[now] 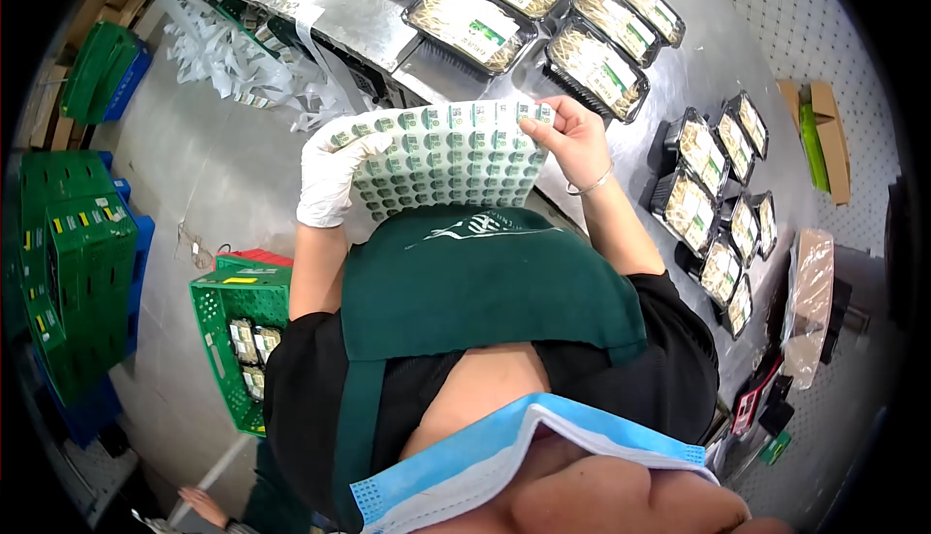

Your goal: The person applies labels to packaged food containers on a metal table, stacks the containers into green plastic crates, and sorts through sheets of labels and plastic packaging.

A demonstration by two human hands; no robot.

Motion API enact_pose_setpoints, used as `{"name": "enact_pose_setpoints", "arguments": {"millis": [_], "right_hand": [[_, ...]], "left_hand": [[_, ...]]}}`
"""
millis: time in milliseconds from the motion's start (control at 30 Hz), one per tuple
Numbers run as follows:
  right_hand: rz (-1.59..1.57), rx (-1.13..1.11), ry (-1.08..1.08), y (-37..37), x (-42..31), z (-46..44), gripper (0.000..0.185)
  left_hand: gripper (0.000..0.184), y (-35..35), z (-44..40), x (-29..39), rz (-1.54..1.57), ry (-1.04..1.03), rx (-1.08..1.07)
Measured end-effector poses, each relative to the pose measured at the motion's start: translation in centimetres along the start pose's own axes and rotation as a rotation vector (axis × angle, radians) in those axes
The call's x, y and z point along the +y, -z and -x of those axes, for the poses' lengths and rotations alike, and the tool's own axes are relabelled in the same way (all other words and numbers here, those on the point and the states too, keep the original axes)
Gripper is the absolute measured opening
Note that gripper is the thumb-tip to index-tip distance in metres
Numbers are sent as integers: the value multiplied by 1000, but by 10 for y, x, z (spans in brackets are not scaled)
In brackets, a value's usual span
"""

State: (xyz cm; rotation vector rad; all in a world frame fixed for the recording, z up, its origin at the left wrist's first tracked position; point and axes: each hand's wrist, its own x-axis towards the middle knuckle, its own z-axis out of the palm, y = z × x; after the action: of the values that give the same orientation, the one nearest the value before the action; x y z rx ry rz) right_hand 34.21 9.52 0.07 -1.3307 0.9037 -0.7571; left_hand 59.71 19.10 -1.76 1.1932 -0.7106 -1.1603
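Observation:
A sheet of small green-and-white stickers point(449, 158) is stretched between my two hands in front of the green apron. My left hand point(335, 173), in a white glove, is closed on the sheet's left edge. At the upper right corner, the bare fingers of my right hand point(574, 142) pinch the sheet between thumb and fingertips. Just beyond that hand lies a black plastic tray of pale sprout-like strands point(598, 70) with a labelled clear top. Another such pack point(470, 25) sits farther left on the metal table.
Several similar packs point(690, 206) stand on the right of the metal table point(621, 161). Backing-strip waste point(218, 54) hangs at the table's left edge. A green crate point(215, 355) holding packs is at lower left, near stacked crates point(82, 253). Another person's hand point(202, 507) shows at the bottom.

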Motion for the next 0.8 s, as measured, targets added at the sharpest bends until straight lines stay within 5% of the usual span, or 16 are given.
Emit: {"name": "enact_pose_setpoints", "arguments": {"millis": [100,167,333,433,500,567,700,800], "right_hand": [[-22,23,49,19,-4,8,15],[149,0,-28,40,-6,16,13],[274,-112,-43,86,-13,16,32],[1022,74,475,105,-38,6,29],[1067,-60,723,102,-49,-2,35],[1110,-262,763,95,-41,-9,31],[1222,-262,685,96,-20,-21,18],[1202,-88,878,98,-6,-34,10]], "left_hand": [[19,-14,1,3,14,-111,-89],[21,-20,-3,0,49,11,-91],[21,-80,-16,0,126,-4,-139],[20,-85,-21,-12,92,115,-121],[20,-95,-23,-15,44,122,-97],[18,-107,-22,-12,92,131,-119],[19,-103,-37,-29,59,81,-107],[22,-94,-48,-48,116,131,-71]]}}
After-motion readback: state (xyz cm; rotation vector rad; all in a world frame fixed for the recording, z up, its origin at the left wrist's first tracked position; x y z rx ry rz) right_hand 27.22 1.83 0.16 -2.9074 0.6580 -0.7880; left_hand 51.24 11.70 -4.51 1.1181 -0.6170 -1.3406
